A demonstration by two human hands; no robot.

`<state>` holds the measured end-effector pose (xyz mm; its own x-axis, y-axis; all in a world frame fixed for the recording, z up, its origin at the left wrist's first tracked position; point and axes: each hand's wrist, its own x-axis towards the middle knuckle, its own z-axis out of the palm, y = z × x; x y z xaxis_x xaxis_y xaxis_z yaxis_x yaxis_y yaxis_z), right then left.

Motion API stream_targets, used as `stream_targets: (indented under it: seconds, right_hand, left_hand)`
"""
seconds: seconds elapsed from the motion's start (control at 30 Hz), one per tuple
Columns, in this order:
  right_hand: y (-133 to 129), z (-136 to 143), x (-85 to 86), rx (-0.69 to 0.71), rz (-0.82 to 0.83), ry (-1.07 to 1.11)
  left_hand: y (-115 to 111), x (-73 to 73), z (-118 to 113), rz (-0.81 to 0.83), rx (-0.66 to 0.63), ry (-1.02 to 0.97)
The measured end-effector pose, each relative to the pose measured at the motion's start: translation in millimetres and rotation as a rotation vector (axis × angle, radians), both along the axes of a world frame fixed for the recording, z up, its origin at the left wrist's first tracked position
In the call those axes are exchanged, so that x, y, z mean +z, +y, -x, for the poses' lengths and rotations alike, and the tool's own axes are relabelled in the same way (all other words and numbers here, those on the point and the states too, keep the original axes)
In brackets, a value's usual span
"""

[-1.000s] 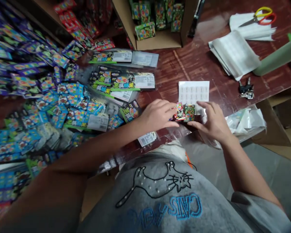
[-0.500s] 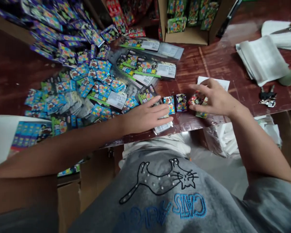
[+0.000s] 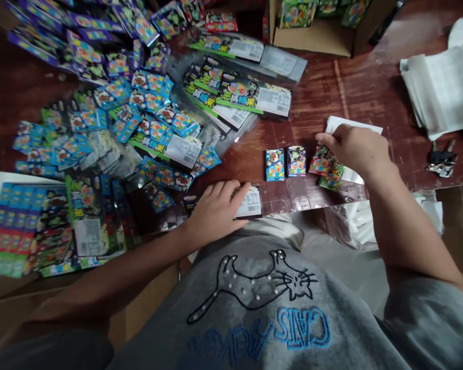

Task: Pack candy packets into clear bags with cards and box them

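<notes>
At the table's front edge, my left hand (image 3: 218,208) lies with fingers stretched over a black printed packet with a white label (image 3: 250,201), covering part of it. To its right stand out a small blue candy box (image 3: 274,164) and a purple candy box (image 3: 296,161), side by side. A red candy box (image 3: 321,159) and a green candy box (image 3: 331,176) touch each other at a slant. My right hand (image 3: 358,149) is just right of these two, over a white sheet (image 3: 355,176). Its thumb points left; the other fingers are curled down and mostly hidden.
Blue candy boxes (image 3: 150,128) and purple ones (image 3: 88,51) are heaped at left. Flat black packets (image 3: 239,97) lie behind my hands. A cardboard box (image 3: 312,43) holds green boxes. White cloths (image 3: 440,92) and keys (image 3: 442,159) lie at right.
My left hand has drawn back toward the front edge, and the packet beneath it now lies along that edge. My right hand has shifted right, uncovering the red and green boxes. The view has shifted.
</notes>
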<state>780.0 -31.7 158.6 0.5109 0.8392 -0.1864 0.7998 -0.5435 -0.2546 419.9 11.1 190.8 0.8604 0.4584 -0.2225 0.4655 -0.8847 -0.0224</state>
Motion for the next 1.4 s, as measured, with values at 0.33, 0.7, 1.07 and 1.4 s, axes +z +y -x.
stream_targets:
  seconds: [0.33, 0.7, 1.07, 1.4]
  right_hand:
    - [-1, 27, -7.4, 0.766, -0.229, 0.237]
    - [-18, 15, -27.3, 0.842, -0.365, 0.048]
    - [16, 24, -34.5, 0.988, -0.339, 0.181]
    - [10, 104, -54.1, 0.843, -0.537, 0.32]
  left_hand:
    - [13, 4.7, -10, 0.063, 0.135, -0.01]
    - [-1, -3.6, 5, 0.107, 0.302, -0.109]
    - [-12, -11.4, 18, 0.101, 0.39, -0.166]
    - [-13, -19.2, 30, 0.088, 0.438, -0.25]
